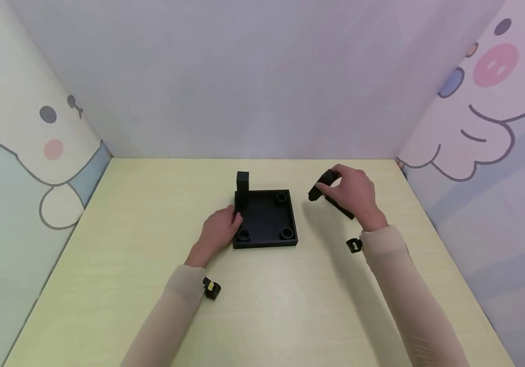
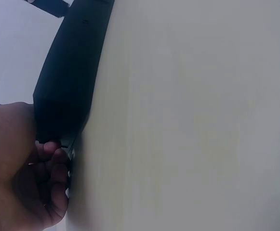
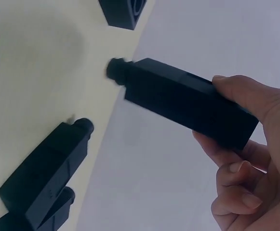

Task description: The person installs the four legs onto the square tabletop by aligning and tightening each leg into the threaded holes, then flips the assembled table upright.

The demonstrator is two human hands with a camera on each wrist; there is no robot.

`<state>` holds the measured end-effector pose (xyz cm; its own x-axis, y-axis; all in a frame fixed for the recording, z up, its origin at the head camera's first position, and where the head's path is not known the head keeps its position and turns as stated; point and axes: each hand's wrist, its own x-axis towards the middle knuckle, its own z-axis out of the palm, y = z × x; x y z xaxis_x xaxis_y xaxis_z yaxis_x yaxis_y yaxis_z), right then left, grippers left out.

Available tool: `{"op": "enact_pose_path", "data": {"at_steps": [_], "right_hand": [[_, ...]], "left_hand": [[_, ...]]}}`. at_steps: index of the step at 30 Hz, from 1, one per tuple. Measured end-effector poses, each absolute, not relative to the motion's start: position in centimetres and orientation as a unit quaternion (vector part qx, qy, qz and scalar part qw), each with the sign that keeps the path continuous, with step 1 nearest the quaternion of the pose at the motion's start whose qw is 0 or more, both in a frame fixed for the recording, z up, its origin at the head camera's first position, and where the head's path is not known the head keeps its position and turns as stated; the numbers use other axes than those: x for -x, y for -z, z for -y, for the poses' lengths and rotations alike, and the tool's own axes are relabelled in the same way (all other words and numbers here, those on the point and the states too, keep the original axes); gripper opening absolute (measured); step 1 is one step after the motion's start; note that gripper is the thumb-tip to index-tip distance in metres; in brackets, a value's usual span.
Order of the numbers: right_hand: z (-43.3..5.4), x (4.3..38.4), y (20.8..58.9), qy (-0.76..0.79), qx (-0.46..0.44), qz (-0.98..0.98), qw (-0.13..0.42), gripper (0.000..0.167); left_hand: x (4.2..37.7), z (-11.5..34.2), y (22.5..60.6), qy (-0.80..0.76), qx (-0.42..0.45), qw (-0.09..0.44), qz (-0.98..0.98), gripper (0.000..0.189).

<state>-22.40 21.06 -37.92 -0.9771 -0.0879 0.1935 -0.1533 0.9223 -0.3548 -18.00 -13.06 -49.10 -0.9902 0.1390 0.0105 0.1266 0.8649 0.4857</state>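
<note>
A black square tray-like base point(image 1: 264, 218) lies on the table, a round socket at each of three visible corners. At its far left corner a black square leg point(image 1: 242, 184) stands upright. My left hand point(image 1: 217, 230) grips the base's left edge, thumb over the rim; in the left wrist view the fingers curl beside its wall point(image 2: 65, 77). To the right of the base, my right hand point(image 1: 354, 191) pinches another black leg point(image 3: 188, 98) by one end, above the table. That leg is tilted, and its round knobbed end points away from the hand, toward the base.
Below the right hand, two loose black legs lie side by side on the table; the right wrist view shows the nearer leg point(image 3: 48, 171) and part of the other leg point(image 3: 58, 211). Walls with cartoon prints border the pale table point(image 1: 253, 306) on the back and sides.
</note>
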Motion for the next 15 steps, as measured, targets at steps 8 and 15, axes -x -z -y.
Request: {"op": "enact_pose_path", "data": {"at_steps": [8, 15], "right_hand": [[-19.0, 23.1, 36.7, -0.207, -0.085, 0.971, 0.088, 0.044], [-17.2, 23.7, 35.9, -0.222, -0.1, 0.967, 0.079, 0.041]], "left_hand": [[18.2, 13.0, 49.1, -0.244, -0.068, 0.015, -0.967, 0.028], [18.2, 13.0, 49.2, -0.247, -0.066, 0.012, -0.967, 0.028]]}}
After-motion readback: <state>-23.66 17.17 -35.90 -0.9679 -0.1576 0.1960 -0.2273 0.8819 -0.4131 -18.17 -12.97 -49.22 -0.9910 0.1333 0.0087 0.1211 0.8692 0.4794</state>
